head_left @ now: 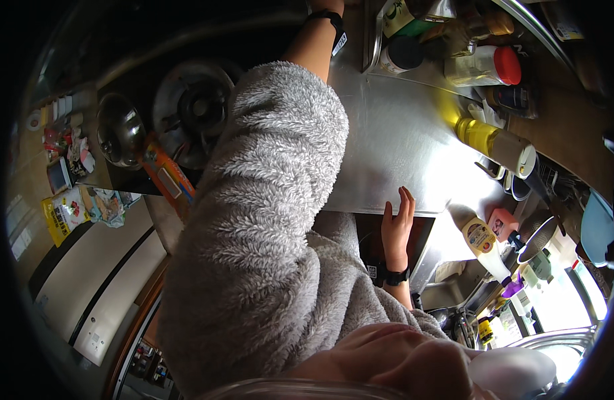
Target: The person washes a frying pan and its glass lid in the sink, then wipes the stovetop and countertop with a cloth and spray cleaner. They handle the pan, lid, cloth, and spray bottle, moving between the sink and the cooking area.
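Observation:
My left arm, in a fluffy grey sleeve, reaches forward over the steel counter [387,135], with a black band on the wrist. The left hand itself lies beyond the top edge of the picture, so what it touches is hidden. Low on the other side is my right hand [398,225], empty, fingers apart and pointing forward. Its fingertips overlap the counter's front edge in the view; whether they touch it I cannot tell. A black band circles this wrist too. A gas burner [199,107] and a shiny metal bowl [121,131] are left of my sleeve.
An orange package [169,175] lies by the burner. Along the right stand a red-lidded jar [474,67], a yellow oil bottle [492,142], a squeeze bottle [487,247] and a mesh strainer [537,240]. A sink [444,292] is at lower right. Food packets [67,212] lie far left.

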`<state>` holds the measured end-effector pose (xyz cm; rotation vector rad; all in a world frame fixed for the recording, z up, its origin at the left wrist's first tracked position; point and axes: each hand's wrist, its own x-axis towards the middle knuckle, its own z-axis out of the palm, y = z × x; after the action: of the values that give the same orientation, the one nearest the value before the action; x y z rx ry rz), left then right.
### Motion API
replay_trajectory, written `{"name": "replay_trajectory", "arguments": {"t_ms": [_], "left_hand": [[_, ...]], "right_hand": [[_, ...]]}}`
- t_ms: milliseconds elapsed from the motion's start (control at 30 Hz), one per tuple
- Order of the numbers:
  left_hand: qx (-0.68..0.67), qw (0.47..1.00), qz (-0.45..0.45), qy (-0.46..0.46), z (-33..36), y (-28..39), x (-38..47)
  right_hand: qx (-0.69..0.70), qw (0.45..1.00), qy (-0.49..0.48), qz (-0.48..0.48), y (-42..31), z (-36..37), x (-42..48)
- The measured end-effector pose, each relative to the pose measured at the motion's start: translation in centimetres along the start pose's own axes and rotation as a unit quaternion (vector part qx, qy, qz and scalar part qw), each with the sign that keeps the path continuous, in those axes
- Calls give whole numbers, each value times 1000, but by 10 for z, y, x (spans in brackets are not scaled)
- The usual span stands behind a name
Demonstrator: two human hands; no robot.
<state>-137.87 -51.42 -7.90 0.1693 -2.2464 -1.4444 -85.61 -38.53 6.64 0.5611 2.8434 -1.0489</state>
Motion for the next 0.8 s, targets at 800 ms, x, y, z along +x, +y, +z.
{"name": "replay_trajectory", "arguments": {"t_ms": [800], "left_hand": [[568, 748, 267, -216, -13, -3, 9]], "right_hand": [[31, 1000, 1, 4, 4, -10, -5]]}}
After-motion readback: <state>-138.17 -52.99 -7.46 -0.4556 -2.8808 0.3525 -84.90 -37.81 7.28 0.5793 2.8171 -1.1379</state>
